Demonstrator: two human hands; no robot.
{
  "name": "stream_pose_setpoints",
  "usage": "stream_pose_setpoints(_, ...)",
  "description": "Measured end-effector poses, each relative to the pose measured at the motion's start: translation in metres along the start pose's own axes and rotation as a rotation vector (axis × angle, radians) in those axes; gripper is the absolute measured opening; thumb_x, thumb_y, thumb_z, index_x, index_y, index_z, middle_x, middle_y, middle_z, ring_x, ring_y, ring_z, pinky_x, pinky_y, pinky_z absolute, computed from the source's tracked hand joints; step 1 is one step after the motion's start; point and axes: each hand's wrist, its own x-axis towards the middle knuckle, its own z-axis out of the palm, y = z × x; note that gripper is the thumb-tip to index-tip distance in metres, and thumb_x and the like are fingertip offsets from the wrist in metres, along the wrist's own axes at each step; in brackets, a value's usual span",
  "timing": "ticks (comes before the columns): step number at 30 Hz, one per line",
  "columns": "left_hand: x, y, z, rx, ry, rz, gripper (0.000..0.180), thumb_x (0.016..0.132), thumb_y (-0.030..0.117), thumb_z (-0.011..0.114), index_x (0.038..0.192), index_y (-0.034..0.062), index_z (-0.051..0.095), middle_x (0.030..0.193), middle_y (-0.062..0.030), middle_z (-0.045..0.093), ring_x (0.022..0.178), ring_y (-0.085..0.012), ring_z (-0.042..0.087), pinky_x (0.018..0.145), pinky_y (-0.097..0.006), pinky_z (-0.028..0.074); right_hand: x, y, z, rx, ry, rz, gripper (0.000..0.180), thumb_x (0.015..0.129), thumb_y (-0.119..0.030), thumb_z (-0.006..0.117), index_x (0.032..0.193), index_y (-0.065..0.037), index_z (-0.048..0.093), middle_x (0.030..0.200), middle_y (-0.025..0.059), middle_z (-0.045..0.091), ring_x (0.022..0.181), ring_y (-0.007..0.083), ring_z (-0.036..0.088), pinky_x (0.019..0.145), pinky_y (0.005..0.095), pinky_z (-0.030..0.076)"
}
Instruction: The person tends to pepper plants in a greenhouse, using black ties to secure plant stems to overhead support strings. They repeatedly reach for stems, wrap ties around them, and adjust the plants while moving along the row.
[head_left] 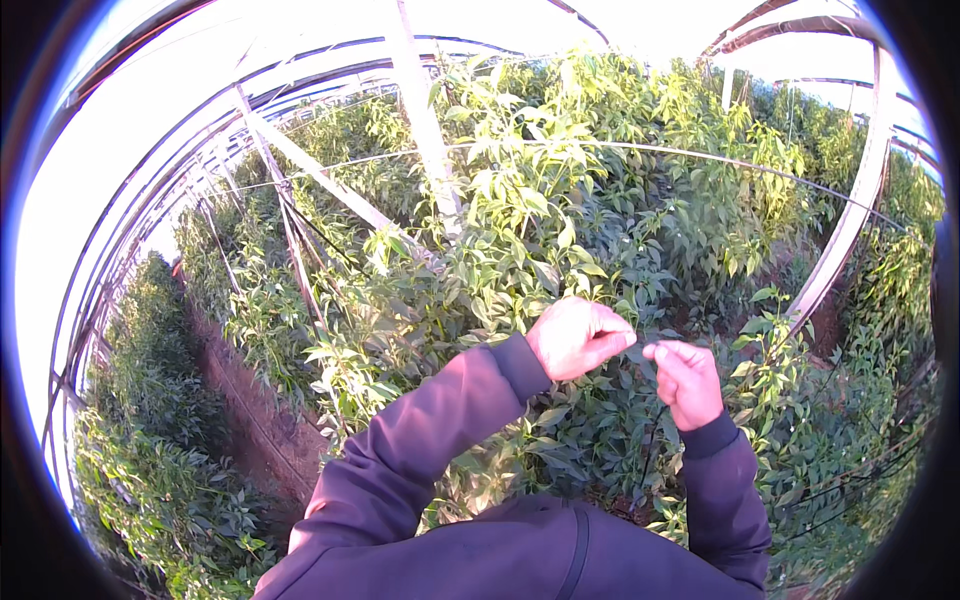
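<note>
In front of my chest, my left hand [580,340] is closed in a pinch, thumb pressed against the curled fingers. My right hand [686,382] faces it a short way to the right, its thumb and forefinger also pinched. The two sets of fingertips nearly meet. Whatever they hold is too small or thin to make out. Directly behind and below both hands stand leafy green plants [600,440], with some leaves close to my fingers. Dark sleeves cover both my forearms.
A white post [425,120] and a slanting brace [335,180] rise from the foliage ahead. A thin line [640,147] runs across the plants. To the right stands a curved pole [850,215]. At left, a bare soil path [250,400] lies between plant rows.
</note>
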Motion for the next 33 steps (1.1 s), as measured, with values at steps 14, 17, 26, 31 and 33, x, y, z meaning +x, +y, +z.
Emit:
stream_pose_setpoints(14,0.194,0.025,-0.145,0.579,0.467,0.069,0.028,0.095,0.036,0.067,0.102,0.0124,0.078,0.079,-0.0121,0.072,0.075,-0.0286,0.071,0.074,-0.041,0.055,0.274,-0.187,-0.006,0.383,0.316,-0.347,0.021,0.103,-0.017,0.056,0.120,-0.007,0.064,0.064,-0.0096,0.037,0.045,0.0050,0.031,0.041,0.0233,0.025)
stream_pose_setpoints(17,0.231,0.002,-0.152,0.705,0.567,0.154,0.028,0.096,0.034,0.064,0.106,0.0115,0.077,0.087,-0.0135,0.071,0.084,-0.0320,0.070,0.079,-0.044,0.055,0.307,-0.211,0.005,0.325,0.314,-0.311,0.040,0.107,-0.020,0.041,0.141,-0.003,0.056,0.068,-0.0080,0.038,0.047,0.0061,0.034,0.042,0.0233,0.031)
stream_pose_setpoints(26,0.317,-0.069,-0.161,0.597,0.633,0.038,0.029,0.100,0.032,0.057,0.102,0.0099,0.075,0.086,-0.0163,0.071,0.087,-0.0368,0.070,0.083,-0.047,0.053,0.370,-0.194,0.014,0.287,-0.108,-0.371,0.036,0.104,-0.018,0.058,0.138,-0.006,0.062,0.085,-0.0024,0.059,0.047,0.0054,0.040,0.041,0.0232,0.032)
stream_pose_setpoints(31,0.326,-0.069,-0.153,0.370,0.529,-0.169,0.044,0.101,0.048,0.050,0.097,0.0108,0.072,0.083,-0.0085,0.075,0.084,-0.0273,0.073,0.080,-0.042,0.055,0.348,-0.205,0.034,0.261,-0.196,-0.339,0.023,0.110,-0.025,0.050,0.125,-0.014,0.062,0.076,-0.0085,0.044,0.052,0.0034,0.034,0.045,0.0203,0.030)
stream_pose_setpoints(33,0.337,-0.099,-0.164,0.196,0.595,-0.100,0.043,0.100,0.050,0.053,0.094,0.0123,0.072,0.079,-0.0087,0.074,0.077,-0.0271,0.072,0.074,-0.041,0.055,0.345,-0.202,0.047,0.254,-0.205,-0.345,0.020,0.108,-0.027,0.055,0.121,-0.014,0.063,0.078,-0.0089,0.046,0.052,0.0036,0.035,0.045,0.0206,0.030)
